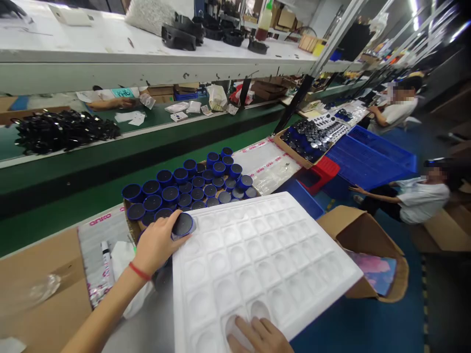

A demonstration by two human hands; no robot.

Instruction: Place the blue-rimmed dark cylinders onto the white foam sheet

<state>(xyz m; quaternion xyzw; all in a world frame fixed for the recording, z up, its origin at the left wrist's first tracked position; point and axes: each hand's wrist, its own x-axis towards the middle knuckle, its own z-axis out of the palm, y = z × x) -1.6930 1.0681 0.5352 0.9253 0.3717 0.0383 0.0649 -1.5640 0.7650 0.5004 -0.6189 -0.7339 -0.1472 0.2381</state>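
My left hand [158, 244] is closed around a blue cylinder with a black top [183, 224]. It holds the cylinder at the far left corner of a white foam tray [265, 240] with rows of round recesses. My right hand [262, 336] rests over the tray's near edge, its fingers apart and reaching into a recess; part of it lies below the frame. Two recesses beside these fingers look greyer than the others, and I cannot make out what is in them. Beyond the tray, more blue cylinders [170, 195] stand packed in a cardboard box.
A marker pen [106, 260] and white wrapping lie to the left. An open carton [368, 250] stands right of the tray. Behind run a green conveyor [154, 132] with a pile of black parts [64, 131] and a white shelf [121, 54]. Two other people sit at the right.
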